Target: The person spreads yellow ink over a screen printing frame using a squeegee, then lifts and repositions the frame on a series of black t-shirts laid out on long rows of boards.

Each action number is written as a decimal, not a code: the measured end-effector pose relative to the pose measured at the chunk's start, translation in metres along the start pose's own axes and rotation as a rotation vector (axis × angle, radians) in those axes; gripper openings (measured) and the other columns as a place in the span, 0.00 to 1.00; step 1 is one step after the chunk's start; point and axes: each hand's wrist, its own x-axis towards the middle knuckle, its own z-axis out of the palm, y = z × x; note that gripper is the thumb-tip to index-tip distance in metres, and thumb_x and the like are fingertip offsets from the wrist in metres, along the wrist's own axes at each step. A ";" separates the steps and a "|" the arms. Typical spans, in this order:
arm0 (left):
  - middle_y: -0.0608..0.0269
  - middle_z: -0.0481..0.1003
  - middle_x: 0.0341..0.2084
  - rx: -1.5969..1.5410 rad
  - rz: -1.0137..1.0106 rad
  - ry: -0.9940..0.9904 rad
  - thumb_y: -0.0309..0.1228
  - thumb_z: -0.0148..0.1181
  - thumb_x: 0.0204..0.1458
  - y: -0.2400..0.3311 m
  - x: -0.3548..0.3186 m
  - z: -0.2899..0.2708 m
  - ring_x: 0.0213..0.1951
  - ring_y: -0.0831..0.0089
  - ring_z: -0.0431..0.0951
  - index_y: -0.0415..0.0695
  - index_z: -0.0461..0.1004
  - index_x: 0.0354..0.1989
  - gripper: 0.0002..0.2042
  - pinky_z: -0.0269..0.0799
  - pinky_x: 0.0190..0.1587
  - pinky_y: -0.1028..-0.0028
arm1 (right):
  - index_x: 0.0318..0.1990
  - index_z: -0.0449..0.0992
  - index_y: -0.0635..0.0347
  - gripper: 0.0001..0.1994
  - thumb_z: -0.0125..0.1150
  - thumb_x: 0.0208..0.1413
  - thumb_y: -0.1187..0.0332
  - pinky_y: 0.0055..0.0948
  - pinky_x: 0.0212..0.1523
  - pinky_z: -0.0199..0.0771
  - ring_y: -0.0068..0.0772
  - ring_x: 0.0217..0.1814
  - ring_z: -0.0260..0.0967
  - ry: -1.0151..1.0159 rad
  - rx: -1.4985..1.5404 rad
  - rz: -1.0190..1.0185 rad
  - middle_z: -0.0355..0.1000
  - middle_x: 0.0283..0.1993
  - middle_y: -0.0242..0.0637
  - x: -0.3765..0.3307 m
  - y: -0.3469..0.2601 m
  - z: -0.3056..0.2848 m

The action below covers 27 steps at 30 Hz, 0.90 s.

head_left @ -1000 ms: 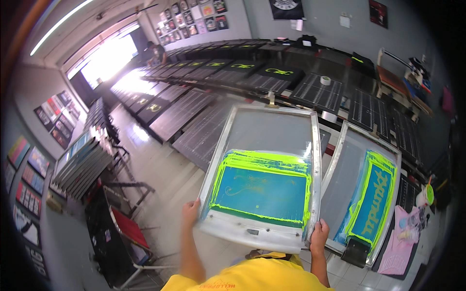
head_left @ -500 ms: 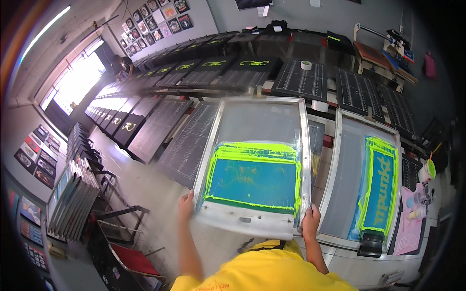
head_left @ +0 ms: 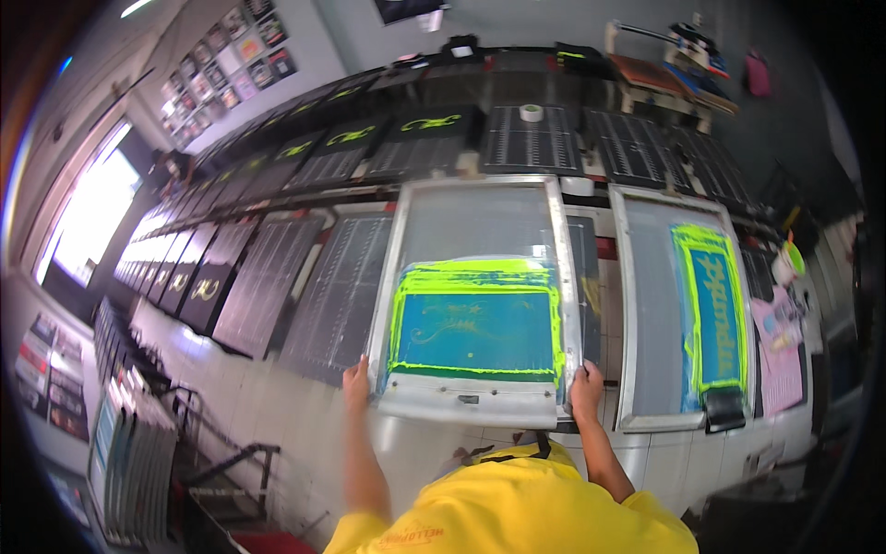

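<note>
I hold a metal-framed printing screen [head_left: 475, 208] by its near corners. Its mesh has a blue patch bordered with neon yellow-green tape. My left hand [head_left: 356, 382] grips the near left corner and my right hand [head_left: 585, 391] grips the near right corner. The screen lies over the long printing table, above a dark pallet [head_left: 337, 291]. A second screen [head_left: 653, 305] of the same kind lies just to the right, with a dark squeegee [head_left: 724, 406] on its near end.
Rows of dark garments on pallets [head_left: 249, 277] run along the table to the left and far side. A tape roll [head_left: 531, 112] sits beyond. A rack of stacked screens [head_left: 129, 443] and a metal cart [head_left: 231, 471] stand at lower left. Pink cloth [head_left: 780, 355] lies at right.
The screen has moved over the table and come down toward the pallets; my view has swung right, away from the bright window. Both hands keep the same grip.
</note>
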 end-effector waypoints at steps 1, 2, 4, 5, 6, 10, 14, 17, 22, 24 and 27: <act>0.69 0.60 0.15 -0.016 -0.010 -0.032 0.50 0.53 0.59 -0.002 0.010 -0.003 0.24 0.79 0.58 0.33 0.73 0.23 0.27 0.56 0.26 0.69 | 0.42 0.75 0.71 0.14 0.47 0.55 0.72 0.33 0.43 0.68 0.41 0.37 0.71 -0.044 0.045 0.030 0.75 0.35 0.49 -0.005 -0.006 0.001; 0.69 0.60 0.15 -0.015 -0.043 -0.052 0.49 0.53 0.59 -0.003 0.017 -0.004 0.23 0.80 0.58 0.33 0.73 0.23 0.27 0.55 0.26 0.70 | 0.43 0.76 0.70 0.14 0.46 0.55 0.72 0.35 0.43 0.69 0.45 0.39 0.72 -0.014 0.005 0.101 0.75 0.36 0.50 -0.007 -0.013 0.004; 0.71 0.59 0.14 -0.021 -0.011 -0.135 0.48 0.53 0.59 -0.007 0.033 -0.008 0.22 0.79 0.57 0.35 0.70 0.19 0.26 0.53 0.25 0.69 | 0.45 0.76 0.68 0.16 0.46 0.54 0.71 0.39 0.44 0.70 0.52 0.41 0.73 0.018 0.001 0.084 0.75 0.37 0.54 -0.013 -0.023 0.013; 0.71 0.58 0.13 -0.050 -0.003 -0.134 0.48 0.53 0.59 -0.009 0.039 -0.010 0.21 0.79 0.56 0.36 0.68 0.18 0.26 0.52 0.25 0.68 | 0.45 0.76 0.68 0.16 0.46 0.53 0.70 0.40 0.45 0.70 0.52 0.43 0.74 0.007 0.041 0.092 0.75 0.39 0.55 -0.014 -0.027 0.016; 0.71 0.58 0.13 -0.056 -0.016 -0.135 0.48 0.52 0.60 -0.011 0.043 -0.010 0.21 0.78 0.56 0.36 0.67 0.17 0.27 0.52 0.24 0.68 | 0.44 0.76 0.68 0.16 0.47 0.53 0.70 0.40 0.45 0.70 0.53 0.43 0.74 0.033 0.002 0.120 0.75 0.39 0.55 -0.016 -0.029 0.020; 0.69 0.58 0.13 0.063 0.129 -0.161 0.47 0.52 0.59 -0.012 0.054 -0.013 0.22 0.77 0.57 0.36 0.64 0.18 0.26 0.53 0.25 0.68 | 0.44 0.77 0.69 0.15 0.48 0.53 0.70 0.41 0.47 0.70 0.55 0.44 0.73 0.116 -0.103 0.115 0.75 0.40 0.56 -0.018 -0.027 0.038; 0.59 0.66 0.16 0.147 0.167 -0.168 0.48 0.52 0.58 -0.002 0.059 -0.017 0.25 0.75 0.66 0.32 0.72 0.27 0.25 0.62 0.30 0.67 | 0.44 0.78 0.66 0.14 0.51 0.53 0.73 0.40 0.45 0.71 0.54 0.41 0.73 0.172 -0.255 0.009 0.76 0.38 0.51 -0.019 -0.023 0.051; 0.44 0.78 0.27 0.159 0.112 -0.168 0.51 0.50 0.59 0.002 0.063 -0.021 0.35 0.63 0.78 0.33 0.78 0.41 0.27 0.70 0.41 0.63 | 0.43 0.77 0.69 0.14 0.51 0.52 0.73 0.42 0.49 0.68 0.55 0.46 0.70 0.171 -0.239 -0.067 0.74 0.41 0.56 -0.022 -0.025 0.056; 0.41 0.79 0.34 0.088 0.078 -0.139 0.55 0.45 0.60 -0.005 0.077 -0.024 0.42 0.51 0.79 0.33 0.77 0.43 0.31 0.70 0.46 0.62 | 0.43 0.78 0.69 0.13 0.52 0.51 0.75 0.41 0.48 0.67 0.52 0.45 0.68 0.174 -0.253 -0.049 0.71 0.40 0.49 -0.023 -0.028 0.062; 0.41 0.78 0.40 0.123 0.059 -0.168 0.53 0.44 0.60 -0.010 0.083 -0.024 0.47 0.50 0.77 0.36 0.78 0.44 0.29 0.69 0.51 0.60 | 0.45 0.77 0.68 0.14 0.51 0.52 0.75 0.40 0.49 0.67 0.51 0.45 0.69 0.196 -0.267 -0.024 0.71 0.41 0.50 -0.023 -0.028 0.064; 0.43 0.76 0.35 0.302 0.312 -0.069 0.52 0.46 0.59 -0.014 0.091 -0.024 0.43 0.44 0.73 0.39 0.81 0.38 0.26 0.65 0.53 0.54 | 0.47 0.76 0.68 0.16 0.50 0.54 0.73 0.39 0.51 0.67 0.50 0.47 0.69 0.180 -0.320 -0.091 0.71 0.44 0.50 -0.022 -0.028 0.068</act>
